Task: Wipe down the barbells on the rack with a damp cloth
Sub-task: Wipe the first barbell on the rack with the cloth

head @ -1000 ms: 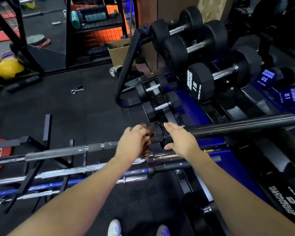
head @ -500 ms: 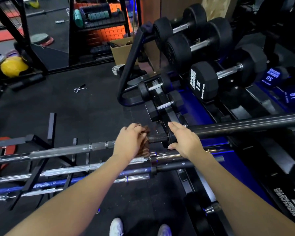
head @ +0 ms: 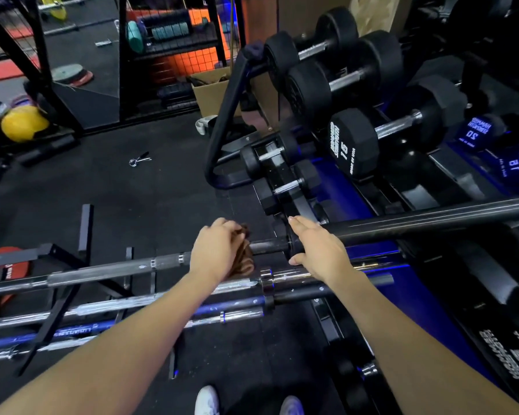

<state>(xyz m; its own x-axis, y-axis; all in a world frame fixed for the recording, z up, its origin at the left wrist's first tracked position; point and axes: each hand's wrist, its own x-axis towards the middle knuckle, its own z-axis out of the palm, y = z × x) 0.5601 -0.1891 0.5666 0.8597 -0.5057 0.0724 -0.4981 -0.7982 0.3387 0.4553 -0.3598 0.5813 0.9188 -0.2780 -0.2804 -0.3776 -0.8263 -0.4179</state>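
Note:
The top barbell lies across a low black rack, its thick black sleeve pointing right. My left hand grips a brown cloth wrapped on the shaft just left of the collar. My right hand rests over the collar end of the sleeve, fingers fairly straight and thumb under. Several more barbells, chrome and blue, lie in the rack below and nearer to me.
A black dumbbell rack with hex dumbbells fills the right and far side. A spring collar clip lies on the black rubber floor. A cardboard box and a yellow ball sit farther back. My white shoes show below.
Both hands stay on the top bar at the collar; the left hand with the cloth has shifted a little left along the shaft. The view has tilted slightly.

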